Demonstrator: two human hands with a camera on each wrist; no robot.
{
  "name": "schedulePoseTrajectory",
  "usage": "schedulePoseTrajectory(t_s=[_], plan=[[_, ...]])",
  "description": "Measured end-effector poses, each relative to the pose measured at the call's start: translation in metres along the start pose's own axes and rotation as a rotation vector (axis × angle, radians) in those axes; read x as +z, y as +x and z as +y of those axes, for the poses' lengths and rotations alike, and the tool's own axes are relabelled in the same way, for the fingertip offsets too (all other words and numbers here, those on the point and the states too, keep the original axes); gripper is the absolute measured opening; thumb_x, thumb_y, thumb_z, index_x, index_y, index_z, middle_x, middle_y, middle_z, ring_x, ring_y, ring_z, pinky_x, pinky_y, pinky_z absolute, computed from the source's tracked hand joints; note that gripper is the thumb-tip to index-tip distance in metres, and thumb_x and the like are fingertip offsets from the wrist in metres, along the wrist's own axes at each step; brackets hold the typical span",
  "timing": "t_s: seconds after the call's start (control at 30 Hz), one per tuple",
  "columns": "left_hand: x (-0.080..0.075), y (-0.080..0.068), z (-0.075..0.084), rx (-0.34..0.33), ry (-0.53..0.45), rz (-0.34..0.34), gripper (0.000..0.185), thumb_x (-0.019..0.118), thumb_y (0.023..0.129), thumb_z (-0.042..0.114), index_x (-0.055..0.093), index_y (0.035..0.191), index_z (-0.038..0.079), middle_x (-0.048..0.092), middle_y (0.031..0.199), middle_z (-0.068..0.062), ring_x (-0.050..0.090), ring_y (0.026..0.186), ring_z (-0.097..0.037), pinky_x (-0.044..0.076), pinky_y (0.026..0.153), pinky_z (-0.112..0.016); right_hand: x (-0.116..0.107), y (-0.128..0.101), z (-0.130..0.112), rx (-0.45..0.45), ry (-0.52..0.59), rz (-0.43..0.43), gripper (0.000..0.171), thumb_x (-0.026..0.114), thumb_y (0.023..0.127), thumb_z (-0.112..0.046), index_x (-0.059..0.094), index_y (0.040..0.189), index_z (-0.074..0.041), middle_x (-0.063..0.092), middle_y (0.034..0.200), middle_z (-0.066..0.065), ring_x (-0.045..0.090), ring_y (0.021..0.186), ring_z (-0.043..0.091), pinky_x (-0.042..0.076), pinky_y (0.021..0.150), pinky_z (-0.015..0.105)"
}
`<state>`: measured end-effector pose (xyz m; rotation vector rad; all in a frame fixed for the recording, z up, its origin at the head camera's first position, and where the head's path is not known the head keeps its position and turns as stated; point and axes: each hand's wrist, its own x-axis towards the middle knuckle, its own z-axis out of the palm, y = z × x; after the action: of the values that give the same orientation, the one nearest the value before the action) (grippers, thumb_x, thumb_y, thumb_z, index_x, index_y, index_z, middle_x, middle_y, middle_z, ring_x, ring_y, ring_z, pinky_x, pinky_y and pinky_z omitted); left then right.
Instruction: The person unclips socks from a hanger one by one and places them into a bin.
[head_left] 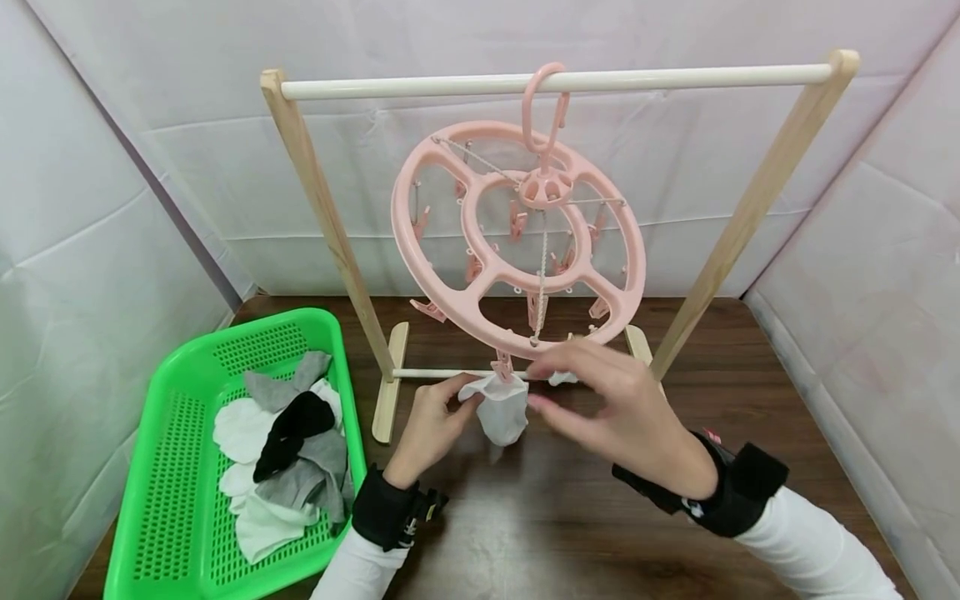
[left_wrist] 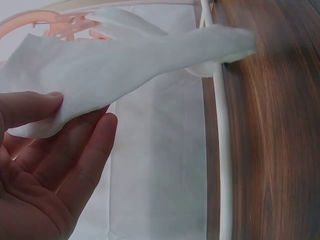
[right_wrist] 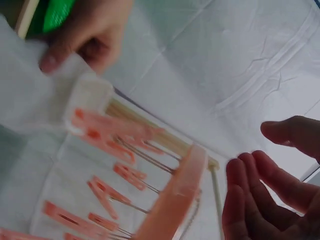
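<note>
A white sock (head_left: pixel 504 410) hangs from a pink clothespin (head_left: pixel 502 365) at the front rim of the round pink drying hanger (head_left: pixel 471 310). My left hand (head_left: pixel 432 425) pinches one side of the sock's opening between thumb and fingers; in the left wrist view the sock (left_wrist: pixel 100 75) stretches away from the thumb. Just right of the clothespin, my right hand (head_left: pixel 622 408) has thumb and fingers spread apart, with nothing between them. The right wrist view shows this hand (right_wrist: pixel 272 192) apart from the clipped sock (right_wrist: pixel 45 90). Part of another white item (head_left: pixel 562 378) shows behind my right hand.
The hanger's hook (head_left: pixel 542 108) hangs over the white rod (head_left: pixel 420 86) of a wooden stand (head_left: pixel 322 200). Several pink clothespins dangle beneath the rings. At left, a green basket (head_left: pixel 167 467) holds white, grey and black socks (head_left: pixel 288 442). White fabric walls surround the dark wooden table (head_left: pixel 540 533).
</note>
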<state>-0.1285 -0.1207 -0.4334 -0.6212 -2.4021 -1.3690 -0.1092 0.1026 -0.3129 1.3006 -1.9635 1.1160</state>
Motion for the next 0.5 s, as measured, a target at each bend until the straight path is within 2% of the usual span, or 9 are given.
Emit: schedulePoseTrajectory(t_s=[0.07,0.13,0.27,0.33,0.43,0.5], plan=[[-0.001,-0.001,-0.001,-0.001,0.012,0.002,0.019,0.067,0.088,-0.003,0.072,0.105,0.003,0.064,0.075,0.0,0.042,0.054,-0.006,0.034,0.052,-0.022,0.004,-0.014,0.002,0.069,0.008,-0.054,0.025,0.066,0.093,-0.025,0.068,0.106,-0.004,0.067,0.102,0.004,0.062,0.095,0.017,0.046,0.086,0.021],[-0.002,-0.002,-0.001,-0.005,0.022,0.0,0.019,0.066,0.089,-0.003,0.072,0.106,0.004,0.063,0.074,0.001,0.041,0.052,-0.005,0.033,0.051,-0.022,0.01,-0.027,0.007,0.139,-0.025,-0.091,0.029,0.074,0.088,-0.022,0.067,0.11,-0.005,0.067,0.107,0.003,0.062,0.098,0.018,0.046,0.085,0.022],[-0.005,-0.003,0.001,-0.009,0.035,-0.005,0.018,0.065,0.09,-0.002,0.071,0.106,0.004,0.061,0.072,0.003,0.038,0.05,-0.006,0.03,0.051,-0.022,0.023,-0.043,0.026,0.239,-0.118,-0.131,0.046,0.081,0.078,-0.011,0.063,0.12,-0.003,0.064,0.117,0.005,0.06,0.107,0.02,0.047,0.087,0.032],[-0.006,-0.003,0.001,-0.005,0.042,-0.003,0.018,0.065,0.09,-0.003,0.071,0.106,0.004,0.059,0.07,0.003,0.037,0.048,-0.007,0.029,0.05,-0.022,0.03,-0.045,0.037,0.277,-0.142,-0.16,0.053,0.081,0.079,-0.013,0.06,0.126,-0.004,0.061,0.124,0.007,0.057,0.114,0.021,0.047,0.089,0.036],[-0.007,-0.003,0.001,0.009,0.066,0.0,0.019,0.065,0.089,-0.003,0.071,0.106,0.004,0.057,0.068,0.002,0.035,0.048,-0.007,0.029,0.049,-0.022,0.039,-0.044,0.052,0.319,-0.104,-0.199,0.06,0.08,0.081,-0.017,0.054,0.134,-0.007,0.053,0.136,0.007,0.049,0.125,0.022,0.041,0.098,0.038],[-0.009,-0.003,0.001,0.017,0.082,0.003,0.02,0.066,0.089,-0.003,0.071,0.107,0.004,0.059,0.069,0.003,0.035,0.048,-0.005,0.029,0.049,-0.022,0.044,-0.038,0.06,0.329,-0.043,-0.206,0.064,0.08,0.082,-0.016,0.05,0.138,-0.009,0.043,0.146,0.007,0.038,0.134,0.023,0.032,0.106,0.041]])
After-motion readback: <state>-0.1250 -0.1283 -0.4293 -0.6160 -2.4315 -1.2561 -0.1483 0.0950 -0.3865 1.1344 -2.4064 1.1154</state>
